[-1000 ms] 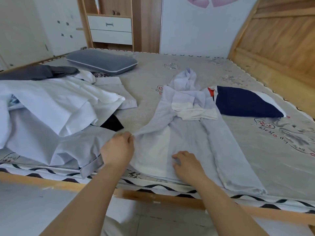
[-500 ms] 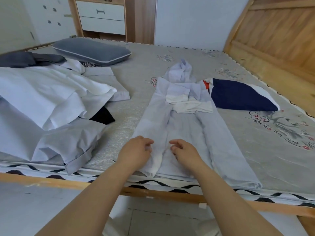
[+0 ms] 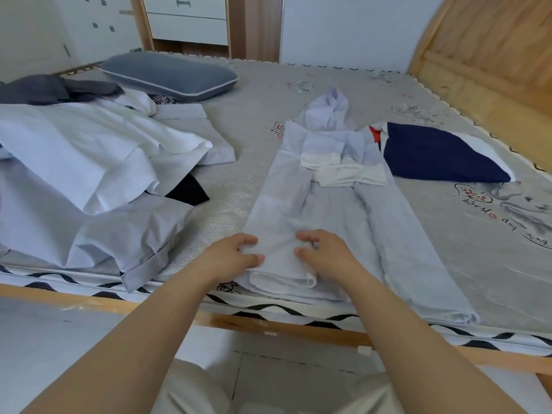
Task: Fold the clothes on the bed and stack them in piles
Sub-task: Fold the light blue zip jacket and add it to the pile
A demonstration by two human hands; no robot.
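Since half a second ago both hands have slid toward the near hem of the pale garment [image 3: 301,210], whose left panel, lifted out to the side a second ago, now lies folded over its middle. That garment is a long strip running from 6 o'clock up to 12 o'clock on the bed [image 3: 239,180], its crumpled collar at the far end and a white inner layer showing across its chest.

Largest in view, the bed carries a grey printed mattress cover, with a wooden headboard [image 3: 484,46] rising at 2 o'clock. At 9 o'clock sits a big heap of unfolded white and pale clothes [image 3: 83,162], a dark grey piece [image 3: 56,89] on its far edge and a black scrap [image 3: 188,192] poking out beneath it. A grey pillow [image 3: 170,74] lies at 11 o'clock. A folded navy and white garment [image 3: 439,156] rests at 2 o'clock, just beside the pale garment's chest.

At 6 o'clock the left hand [image 3: 230,258] grips the hem's left corner, fingers curled over the cloth with the thumb against its rolled edge. Close to it on the right, the right hand [image 3: 325,252] pinches the cloth too, fingers bent and thumb pressed on the fabric.
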